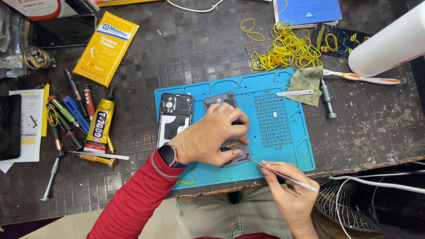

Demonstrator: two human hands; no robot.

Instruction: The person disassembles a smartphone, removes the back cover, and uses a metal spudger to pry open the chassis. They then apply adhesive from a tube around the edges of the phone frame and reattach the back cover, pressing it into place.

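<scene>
My left hand [211, 137], in a red sleeve with a dark watch at the wrist, presses down on an opened grey phone [221, 100] lying on the blue repair mat [290, 141]. Its fingers cover most of the phone's lower half. My right hand [285, 190] holds metal tweezers [283, 176], with the tip touching the phone's lower right corner. A detached back cover [175, 117] with a camera cutout lies on the mat just left of the phone.
Screwdrivers, pens and a yellow glue tube [100, 125] lie at the left. A yellow packet [106, 48] is behind them. Yellow rubber bands [287, 46], a green cloth [307, 82], a toothbrush [361, 78] and a white roll [389, 42] sit at the back right. A wire fan guard [349, 206] is below the table edge.
</scene>
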